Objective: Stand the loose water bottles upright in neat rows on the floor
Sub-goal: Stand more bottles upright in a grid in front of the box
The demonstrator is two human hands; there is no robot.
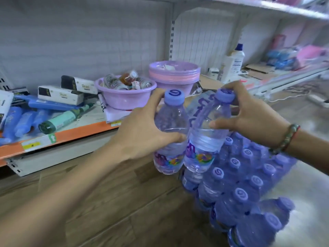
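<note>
1. The left hand (140, 132) was wrapped round a clear plastic water bottle with a lilac cap (171, 134), thumb across the front of the body and fingers up behind the neck, and the bottle stood upright in the air, well above the wooden floor (110, 198)
2. The right hand (249, 113) gripped a second clear plastic bottle with a lilac cap (207, 134), fingers curled over the cap and the thumb pressed on the shoulder; this one tilted, its cap leaning away to the right
3. The two held bottles touched low down, label against label, just above the near end of the rows
4. Below and to the right, the standing water bottles with lilac caps (240, 191) sat upright in tight rows on the floor, caps up, running from under the right wrist down toward the bottom edge of the view
5. A beaded bracelet (286, 138) ringed the right wrist
6. Along the left ran the low store shelf with an orange front edge (71, 134), cluttered: blue tubes (23, 120) lying flat near its left end and white-and-black cartons (60, 94) stacked behind them
7. Further along the shelf, a lilac plastic basin (124, 97) held small bottles and cans, and a stack of lilac and pink bowls (175, 75) stood just beside it
8. Toward the shelf's far right, a white bottle with a blue cap (235, 59) stood upright, with flattened cardboard near it
</note>
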